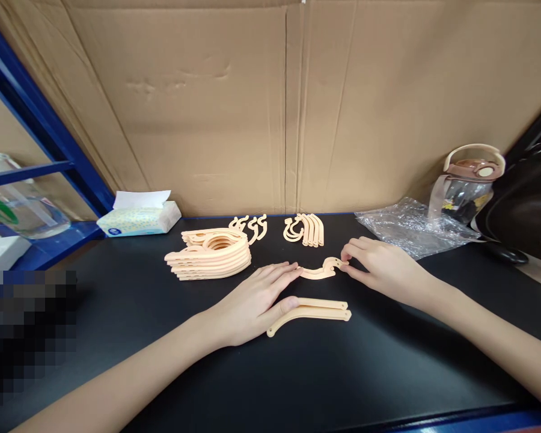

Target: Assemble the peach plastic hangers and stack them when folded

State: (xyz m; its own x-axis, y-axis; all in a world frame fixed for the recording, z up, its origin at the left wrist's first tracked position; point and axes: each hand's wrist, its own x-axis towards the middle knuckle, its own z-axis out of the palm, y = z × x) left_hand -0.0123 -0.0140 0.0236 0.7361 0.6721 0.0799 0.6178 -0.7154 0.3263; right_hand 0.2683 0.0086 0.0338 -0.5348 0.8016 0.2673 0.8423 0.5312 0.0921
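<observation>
**Currently, we work in cream on black**

Behind our black table (pixel 252 385) rises a cardboard wall (pixel 184 120). Far right, we see crumpled clear film (pixel 401 231). Our left hand (pixel 255 297) lies nearly flat and open; our right hand (pixel 379 264) has its fingers bent in a pinch. A handled bottle (pixel 471 186) stands far right beside the film, with a stack of cream parts (pixel 207 264) left of centre and a tissue box (pixel 137 218) far left. Our left thumb rests on two long strips (pixel 322 313), near centre. Mid-table, between our hands, is the curved cream piece (pixel 315 274): left fingertips touch its left end, right thumb and forefinger grip its right.
</observation>
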